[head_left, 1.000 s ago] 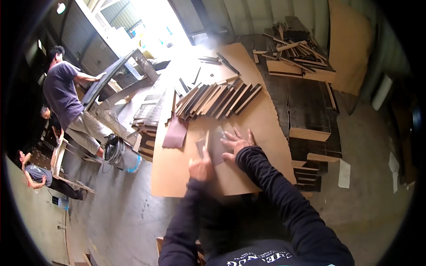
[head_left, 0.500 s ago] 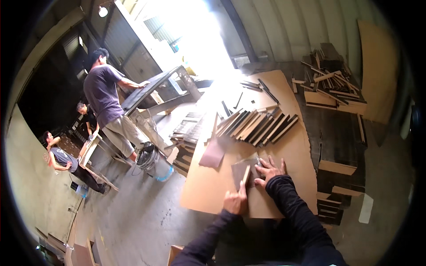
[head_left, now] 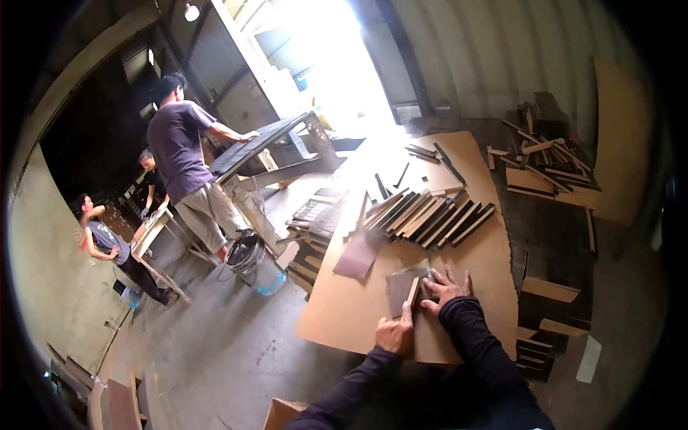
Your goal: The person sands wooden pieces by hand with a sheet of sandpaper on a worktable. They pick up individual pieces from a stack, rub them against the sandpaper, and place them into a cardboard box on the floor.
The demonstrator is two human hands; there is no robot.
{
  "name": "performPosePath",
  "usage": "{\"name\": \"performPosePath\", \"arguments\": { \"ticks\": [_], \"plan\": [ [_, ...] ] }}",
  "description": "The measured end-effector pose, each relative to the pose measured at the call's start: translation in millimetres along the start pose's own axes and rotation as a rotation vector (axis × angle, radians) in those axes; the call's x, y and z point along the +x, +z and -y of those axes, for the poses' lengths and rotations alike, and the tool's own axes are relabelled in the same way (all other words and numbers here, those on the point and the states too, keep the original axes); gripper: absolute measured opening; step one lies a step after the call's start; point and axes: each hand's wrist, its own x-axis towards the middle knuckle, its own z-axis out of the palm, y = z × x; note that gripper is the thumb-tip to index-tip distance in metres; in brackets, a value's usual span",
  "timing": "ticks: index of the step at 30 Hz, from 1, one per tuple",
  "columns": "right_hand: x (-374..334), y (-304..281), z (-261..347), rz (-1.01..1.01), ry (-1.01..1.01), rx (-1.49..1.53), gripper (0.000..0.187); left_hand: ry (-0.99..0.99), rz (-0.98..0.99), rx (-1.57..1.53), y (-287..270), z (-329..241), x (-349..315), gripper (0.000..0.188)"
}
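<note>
Pinched in my left hand [head_left: 394,332] is a short pale wooden strip [head_left: 413,291], with the index finger stretched along it. The strip stands over a dark brown sheet [head_left: 398,292], which looks like sandpaper and lies on the cardboard-covered work surface [head_left: 330,315]. My right hand [head_left: 446,288] rests at the sheet's right side, fingers spread. A small pale thing [head_left: 430,274] shows by its fingertips, too blurred to name. Beyond both hands lies a row of dark-faced wooden strips [head_left: 437,218]. A second, purplish-brown sheet [head_left: 356,258] is to their left.
Loose dark strips [head_left: 448,163] lie at the far end. Stacked boards [head_left: 548,287] and a scrap wood pile [head_left: 548,154] stand on the right. Left are a bucket [head_left: 256,265] and a person [head_left: 179,143] at a sloping bench [head_left: 261,143]; two more people are farther back.
The whole scene has shifted slightly right and down in the picture. Both hands, the wooden strip and the sheet keep nearly the same places relative to one another.
</note>
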Motion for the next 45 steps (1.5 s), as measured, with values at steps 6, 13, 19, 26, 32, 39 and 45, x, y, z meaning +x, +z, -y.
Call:
{"name": "performPosePath", "arguments": {
  "ticks": [6,13,19,26,32,39,45],
  "plan": [
    [6,14,1,-0.032,-0.023,0.015,0.053,-0.114,0.051,-0.076,28,8,61,0.042],
    [6,-1,-3,-0.019,0.014,0.009,0.055,-0.047,0.101,-0.026,18,0,12,0.052],
    [4,4,1,-0.006,0.005,-0.006,0.053,-0.194,0.144,-0.029,49,7,77,0.054],
    [1,3,-1,-0.011,0.014,-0.002,0.053,-0.144,0.061,-0.061,17,-5,31,0.049],
    [5,7,3,-0.002,0.022,-0.013,0.054,-0.210,0.146,-0.047,45,7,80,0.048],
    [4,2,-5,-0.039,0.015,0.022,0.056,-0.156,0.127,-0.028,16,-5,36,0.054],
    [6,9,0,-0.019,-0.005,-0.005,0.055,-0.178,0.131,-0.013,41,8,68,0.054]
  ]
}}
